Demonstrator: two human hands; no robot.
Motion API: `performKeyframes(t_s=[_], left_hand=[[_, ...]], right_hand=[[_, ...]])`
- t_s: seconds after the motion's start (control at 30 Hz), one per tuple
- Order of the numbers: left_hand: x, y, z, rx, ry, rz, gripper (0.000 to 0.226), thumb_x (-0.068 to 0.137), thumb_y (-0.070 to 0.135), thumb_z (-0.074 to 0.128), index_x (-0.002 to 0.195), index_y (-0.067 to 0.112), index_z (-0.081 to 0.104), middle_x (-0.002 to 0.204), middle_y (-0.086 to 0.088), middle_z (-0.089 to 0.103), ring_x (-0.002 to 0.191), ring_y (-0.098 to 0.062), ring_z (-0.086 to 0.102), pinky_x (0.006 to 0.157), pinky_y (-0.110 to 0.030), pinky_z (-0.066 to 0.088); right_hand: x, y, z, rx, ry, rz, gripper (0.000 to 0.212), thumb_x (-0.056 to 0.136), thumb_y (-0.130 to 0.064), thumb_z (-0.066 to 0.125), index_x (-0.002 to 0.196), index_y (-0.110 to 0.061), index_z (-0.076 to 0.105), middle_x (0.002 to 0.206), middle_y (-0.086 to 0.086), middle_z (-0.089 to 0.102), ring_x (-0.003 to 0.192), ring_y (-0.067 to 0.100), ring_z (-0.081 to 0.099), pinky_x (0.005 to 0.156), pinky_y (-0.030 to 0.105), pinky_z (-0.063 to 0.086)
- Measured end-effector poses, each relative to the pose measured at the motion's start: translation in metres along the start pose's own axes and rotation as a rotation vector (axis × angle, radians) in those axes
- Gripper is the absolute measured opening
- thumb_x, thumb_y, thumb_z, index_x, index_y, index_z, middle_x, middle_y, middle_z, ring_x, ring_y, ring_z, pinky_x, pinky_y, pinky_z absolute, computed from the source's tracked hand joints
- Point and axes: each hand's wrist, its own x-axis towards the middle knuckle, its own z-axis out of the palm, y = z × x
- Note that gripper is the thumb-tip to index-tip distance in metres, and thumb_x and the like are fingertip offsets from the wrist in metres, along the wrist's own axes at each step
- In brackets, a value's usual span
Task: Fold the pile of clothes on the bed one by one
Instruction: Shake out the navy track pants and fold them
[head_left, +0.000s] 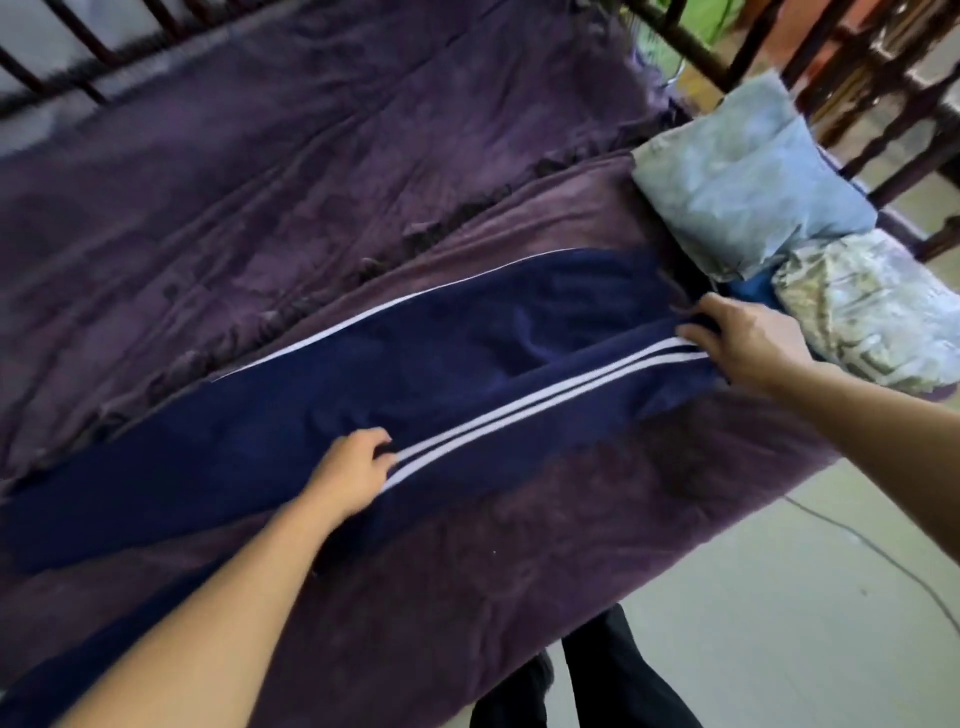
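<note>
The dark blue trousers (467, 374) lie stretched along the near side of the bed (311, 182), running between the two hands. The left hand (353, 467) sits partway down the leg with its fingers curled in, pinching the cloth just beside the white stripes (545, 400). The right hand (748, 343) holds the waist end, thumb and fingers closed on the bunched fabric there. Just beyond the right hand are two bundles that look already folded: a pale blue one (748, 176) further off and a pale patterned one (872, 317) close behind the knuckles.

The step in hand seems to be laying the trousers flat before the first fold. To do it well, both hands should probably pull gently apart so the leg goes taut. The slack ridge between them, near the stripes, then needs smoothing away from the body. One leg ought to lie squarely on the other with the side stripes lined up, or the later folds will come out crooked. The far end of the legs, past the left hand, is out of view, so its lie cannot be judged.

No brand name, label or writing can be read; only the plain white stripes mark the trousers, and motion blur softens the detail.
</note>
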Motion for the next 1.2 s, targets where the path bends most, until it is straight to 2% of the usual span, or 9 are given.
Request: performKeyframes(t_s=[0.1,0.2,0.43,0.57,0.63,0.8,0.97,1.07,1.2], left_hand=[[0.051,-0.006,-0.034,-0.006,0.081,-0.029,0.023,0.088,0.023,0.065,0.107,0.011,0.067,0.105,-0.015,0.067,0.099,-0.035,0.061,0.083,-0.036,0.047],[0.107,-0.008,-0.056,-0.004,0.138,-0.064,0.019,0.087,0.021,0.066,0.103,0.010,0.067,0.102,-0.015,0.067,0.096,-0.034,0.060,0.080,-0.035,0.044],[0.180,-0.001,-0.052,0.031,0.318,-0.204,0.030,0.091,0.024,0.061,0.120,0.017,0.059,0.125,-0.013,0.055,0.115,-0.034,0.052,0.096,-0.045,0.044],[0.132,-0.019,-0.026,0.019,0.429,-0.264,0.031,0.090,0.019,0.060,0.120,0.012,0.058,0.121,-0.013,0.052,0.112,-0.034,0.049,0.088,-0.046,0.040],[0.093,-0.039,-0.013,0.010,0.486,-0.301,0.031,0.087,0.014,0.064,0.117,0.008,0.060,0.116,-0.016,0.054,0.108,-0.037,0.050,0.086,-0.048,0.041],[-0.014,-0.113,0.023,0.078,0.422,-0.503,0.042,0.077,0.016,0.077,0.115,0.004,0.063,0.108,-0.017,0.057,0.102,-0.039,0.054,0.081,-0.051,0.045],[-0.095,-0.197,0.056,0.235,0.161,-0.665,0.061,0.080,0.036,0.072,0.134,0.018,0.049,0.137,-0.008,0.043,0.125,-0.029,0.040,0.101,-0.045,0.037],[-0.120,-0.248,0.062,0.236,0.229,-0.716,0.075,0.077,0.029,0.076,0.142,0.017,0.040,0.149,-0.014,0.031,0.135,-0.034,0.030,0.105,-0.050,0.032],[-0.131,-0.328,0.045,0.155,0.424,-0.755,0.084,0.070,0.023,0.081,0.142,0.014,0.039,0.150,-0.020,0.028,0.137,-0.040,0.026,0.101,-0.056,0.031]], right_hand=[[0.074,-0.019,0.002,-0.053,0.008,-0.059,0.033,0.090,-0.052,0.055,0.104,-0.023,0.058,0.106,0.017,0.067,0.097,0.039,0.062,0.071,0.040,0.041],[0.143,-0.033,0.022,-0.100,-0.015,-0.076,0.036,0.092,-0.052,0.053,0.100,-0.017,0.054,0.103,0.024,0.064,0.095,0.043,0.060,0.068,0.040,0.036],[0.209,-0.048,0.078,-0.178,-0.154,-0.004,0.046,0.090,-0.037,0.061,0.125,-0.012,0.048,0.126,0.022,0.047,0.119,0.040,0.043,0.083,0.050,0.043],[0.196,-0.085,0.093,-0.028,0.059,-0.185,0.046,0.087,-0.025,0.061,0.130,-0.014,0.049,0.132,0.017,0.045,0.120,0.040,0.039,0.070,0.050,0.046],[0.176,-0.121,0.103,0.072,0.085,-0.318,0.046,0.086,-0.023,0.063,0.130,-0.013,0.053,0.132,0.014,0.049,0.117,0.040,0.044,0.068,0.047,0.047],[0.093,-0.225,0.142,0.209,-0.162,-0.572,0.039,0.088,-0.024,0.064,0.125,-0.015,0.060,0.120,0.006,0.060,0.112,0.031,0.053,0.068,0.042,0.052],[0.018,-0.306,0.187,0.127,-0.441,-0.681,0.033,0.098,-0.034,0.046,0.129,-0.026,0.055,0.127,-0.007,0.055,0.119,0.015,0.049,0.077,0.034,0.051],[-0.012,-0.346,0.204,0.107,-0.462,-0.694,0.034,0.097,-0.032,0.047,0.130,-0.026,0.054,0.129,-0.008,0.053,0.119,0.015,0.049,0.078,0.033,0.050],[-0.033,-0.402,0.219,0.137,-0.328,-0.659,0.041,0.089,-0.020,0.060,0.130,-0.019,0.058,0.134,0.001,0.053,0.121,0.025,0.050,0.073,0.041,0.054]])
